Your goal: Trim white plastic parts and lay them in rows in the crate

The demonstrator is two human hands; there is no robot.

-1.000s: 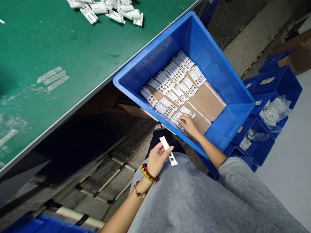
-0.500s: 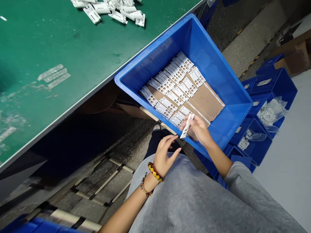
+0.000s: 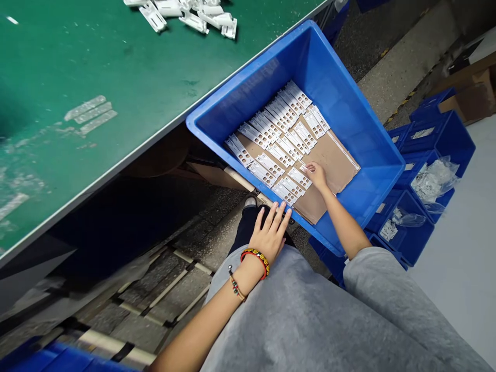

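Note:
Inside a blue plastic bin [image 3: 360, 93], my right hand [image 3: 316, 174] is lowered to the brown cardboard [image 3: 329, 160]. Its fingers pinch a thin white slotted strip [image 3: 304, 166], seen mostly edge-on and partly hidden by the fingertips. Beside it lie several similar flat white strips [image 3: 284, 147] with square holes, set out in slanting rows on the cardboard. My left hand [image 3: 270, 230] has its fingers spread and holds nothing. Its fingertips are at the bin's near rim; whether they touch it I cannot tell.
A green table [image 3: 127, 77] borders the bin on the left, with a heap of white plastic parts [image 3: 194, 15] at its far edge. To the right stand blue bins [image 3: 445, 134] containing bagged white parts [image 3: 436, 178]. A pale tube frame [image 3: 176, 281] is at lower left.
My right hand has moved from the near rim, carrying the strip down and farther into the bin. My left hand has turned palm down and shifted slightly toward the rim.

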